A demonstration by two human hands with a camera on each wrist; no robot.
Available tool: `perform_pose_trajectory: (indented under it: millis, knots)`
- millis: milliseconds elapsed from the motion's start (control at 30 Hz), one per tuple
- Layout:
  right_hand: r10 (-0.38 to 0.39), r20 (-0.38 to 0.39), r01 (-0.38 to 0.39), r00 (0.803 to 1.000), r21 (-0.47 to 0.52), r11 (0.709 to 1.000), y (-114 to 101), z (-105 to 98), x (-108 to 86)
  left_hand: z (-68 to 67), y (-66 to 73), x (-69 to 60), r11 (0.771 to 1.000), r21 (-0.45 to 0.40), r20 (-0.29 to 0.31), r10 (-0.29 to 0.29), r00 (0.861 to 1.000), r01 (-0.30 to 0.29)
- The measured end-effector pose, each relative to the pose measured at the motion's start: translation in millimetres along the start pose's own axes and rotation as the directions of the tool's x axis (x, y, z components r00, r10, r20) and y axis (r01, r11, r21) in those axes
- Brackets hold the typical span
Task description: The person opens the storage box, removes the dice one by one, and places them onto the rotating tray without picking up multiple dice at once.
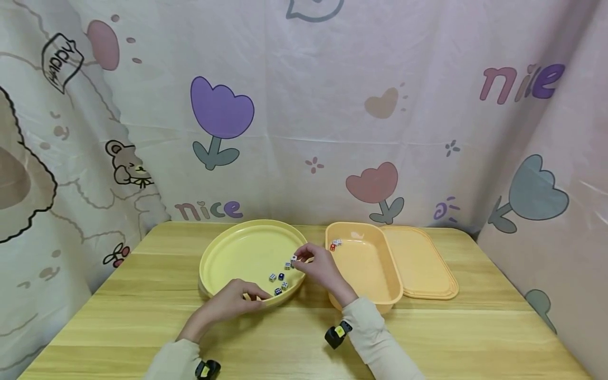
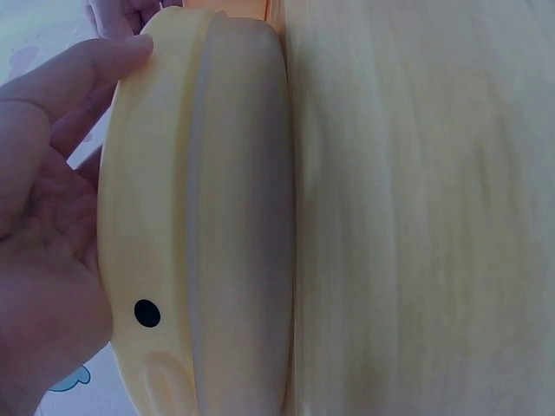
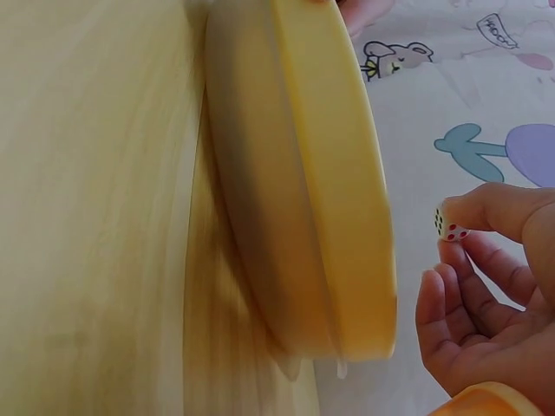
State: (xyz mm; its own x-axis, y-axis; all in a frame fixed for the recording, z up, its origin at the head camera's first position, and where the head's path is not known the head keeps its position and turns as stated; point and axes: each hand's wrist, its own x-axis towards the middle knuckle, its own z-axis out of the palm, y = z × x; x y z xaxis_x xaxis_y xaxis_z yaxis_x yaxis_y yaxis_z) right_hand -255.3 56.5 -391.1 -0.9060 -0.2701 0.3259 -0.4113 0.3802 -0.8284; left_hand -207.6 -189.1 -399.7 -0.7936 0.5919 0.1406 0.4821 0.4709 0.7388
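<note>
In the head view my right hand (image 1: 319,262) pinches a white die (image 1: 294,258) above the right side of a round yellow tray (image 1: 223,232). The right wrist view shows this die (image 3: 450,227) between thumb and fingertips, with red and black dots. My left hand (image 1: 234,302) grips the tray's near rim, its thumb on the outer wall in the left wrist view. Inside the tray near that hand lie several dice, among them a white die (image 1: 273,277) and a dark blue die (image 1: 277,291). A red die (image 1: 332,247) and white dice (image 1: 337,242) sit in an orange container (image 1: 396,274).
The orange container stands just right of the tray. Beside it, further right, a flat orange lid (image 1: 423,264) lies on the wooden table (image 1: 456,327). A printed curtain (image 1: 304,105) hangs behind the table and along both sides.
</note>
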Motion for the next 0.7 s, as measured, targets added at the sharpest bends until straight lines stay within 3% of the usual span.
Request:
perform_pose_trajectory:
  millis: [700]
  knots:
    - [-0.028,-0.008,0.027,1.000,-0.038,0.999,0.6,1.2,0.2,0.5,0.7,-0.7,1.000,-0.003,-0.004,0.010,1.000,-0.010]
